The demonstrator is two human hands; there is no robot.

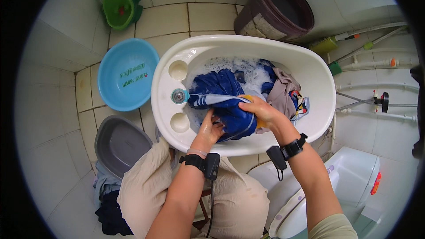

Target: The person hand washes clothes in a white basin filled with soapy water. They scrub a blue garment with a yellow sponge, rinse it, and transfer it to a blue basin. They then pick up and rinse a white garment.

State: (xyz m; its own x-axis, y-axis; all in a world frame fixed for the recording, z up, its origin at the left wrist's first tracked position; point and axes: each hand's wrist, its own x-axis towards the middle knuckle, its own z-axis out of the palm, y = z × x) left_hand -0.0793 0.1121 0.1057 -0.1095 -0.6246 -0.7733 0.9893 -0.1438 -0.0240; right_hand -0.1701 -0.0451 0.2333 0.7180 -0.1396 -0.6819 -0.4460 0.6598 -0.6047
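Note:
A white plastic baby bathtub (318, 73) stands before me with sudsy water and wet clothes in it. Across its middle is a blue garment (229, 116) with white stripes and yellow-orange parts. My right hand (260, 109) grips the garment by a yellow edge, thumb on top. At the near side of the tub, my left hand (211, 131) holds its lower folds, some fingertips hidden by cloth. More blue cloth (215, 81) lies in the foam (255, 73). To the right are a taupe cloth (282, 89) and a multicoloured printed cloth (298, 103).
Left of the tub sit a light-blue basin (127, 63) and a grey basin (123, 142), with dark clothes (113, 214) below. A purple-brown bucket (265, 23) stands behind. A green frog-shaped potty (118, 8) is at the back left. Wall pipes (382, 116) and a toilet (295, 215) are at right.

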